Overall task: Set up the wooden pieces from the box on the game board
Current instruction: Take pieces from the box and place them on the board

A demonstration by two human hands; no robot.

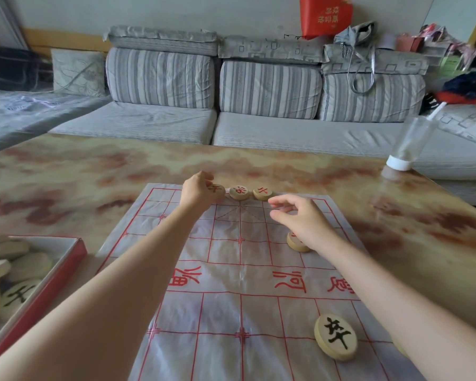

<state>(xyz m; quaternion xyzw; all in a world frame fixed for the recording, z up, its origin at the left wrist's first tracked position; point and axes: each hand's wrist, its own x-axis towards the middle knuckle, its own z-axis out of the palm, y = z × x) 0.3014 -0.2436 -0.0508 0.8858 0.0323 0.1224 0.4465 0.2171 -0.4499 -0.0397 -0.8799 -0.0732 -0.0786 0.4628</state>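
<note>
A plastic game board (231, 265) with red grid lines lies on the table. Three round wooden pieces with red characters stand along its far edge. My left hand (199, 192) is closed on the leftmost piece (217, 188); beside it are the middle piece (239, 192) and the right piece (262, 193). My right hand (297, 218) hovers just right of that row, fingers apart and holding nothing. Another red-marked piece (294, 242) is partly hidden under my right wrist. A black-marked piece (335, 336) lies near the board's front right. The red box (50, 276) at left holds several more pieces.
The marble-patterned table (66, 182) extends around the board. A clear plastic bottle (408, 144) stands upside down on its white cap at the far right edge. A grey striped sofa (259, 105) runs behind the table.
</note>
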